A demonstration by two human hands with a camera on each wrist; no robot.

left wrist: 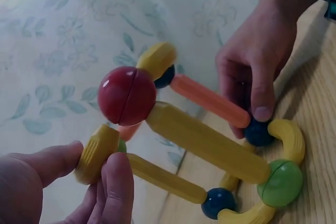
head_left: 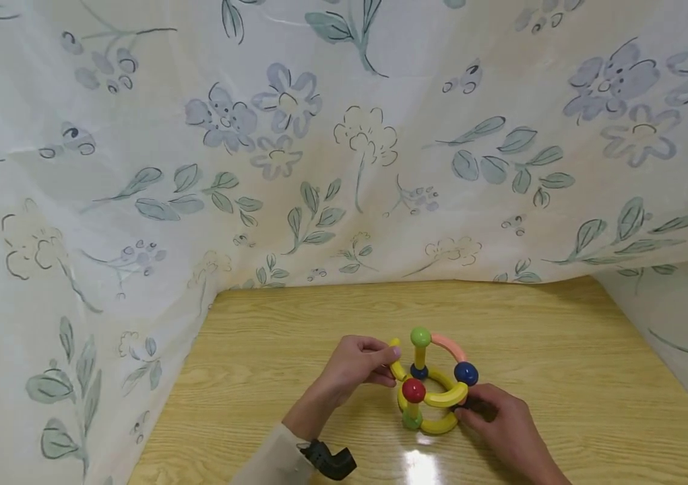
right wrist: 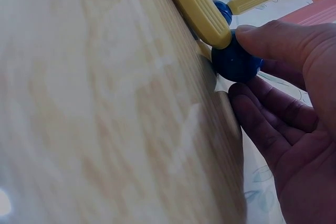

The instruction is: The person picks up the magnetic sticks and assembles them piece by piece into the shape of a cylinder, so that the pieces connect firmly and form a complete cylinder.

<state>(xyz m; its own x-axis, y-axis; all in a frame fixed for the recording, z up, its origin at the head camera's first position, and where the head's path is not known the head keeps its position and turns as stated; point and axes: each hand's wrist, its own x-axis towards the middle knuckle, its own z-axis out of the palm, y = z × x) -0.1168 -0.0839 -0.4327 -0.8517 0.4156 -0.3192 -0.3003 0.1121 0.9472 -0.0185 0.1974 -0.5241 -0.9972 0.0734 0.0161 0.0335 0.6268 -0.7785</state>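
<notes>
A frame of coloured balls and ribbed rods stands on the table, with a ring of curved yellow rods [head_left: 441, 426] at its base. My left hand [head_left: 352, 367] pinches a loose curved yellow rod [left wrist: 97, 156] between thumb and fingers. That rod is beside the red ball [left wrist: 126, 95], toward the upper green ball [head_left: 420, 337]; whether it touches either, I cannot tell. At the frame's lower right, my right hand [head_left: 504, 424] pinches a dark blue ball [right wrist: 236, 59]. From the upper blue ball [head_left: 466, 373] run a curved pink rod [head_left: 449, 345] and a curved yellow rod [head_left: 447, 396].
The frame rests on a wood-grain table [head_left: 271, 323]. Flower-printed cloth [head_left: 344, 168] hangs behind the table and along its sides. A black strap device [head_left: 328, 459] sits on the left wrist.
</notes>
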